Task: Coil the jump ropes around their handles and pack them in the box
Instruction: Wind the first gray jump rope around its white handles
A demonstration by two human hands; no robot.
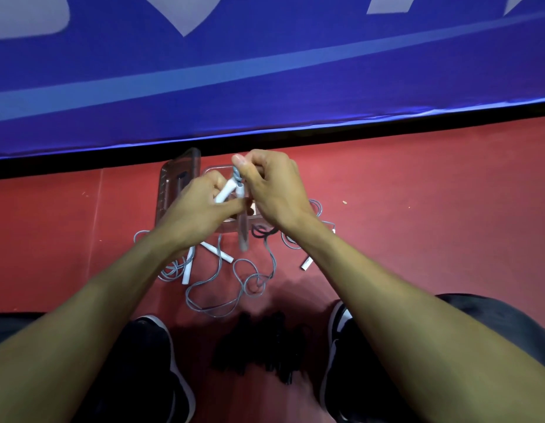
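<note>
Your left hand has its fingers curled round a pair of white handles, holding them side by side above the clear box. Your right hand pinches the grey-blue rope just above the handle tops, thumb and fingers closed on it, with a short loop of rope showing between the two hands. A blurred strand hangs down from the held handles over the front of the box. The box stands on the red floor, close to the black strip at the foot of the blue banner; what lies inside it cannot be made out behind your hands. A clear lid stands tilted just beside the box on its left. More rope lies loose on the floor in front of the box, in open loops, with two white handles among the strands near your left forearm. A further white handle lies on the floor beside your right forearm, with rope loops beyond it. A dark bundle, blurred, lies on the floor between your shoes. Whether it is another rope cannot be told.
</note>
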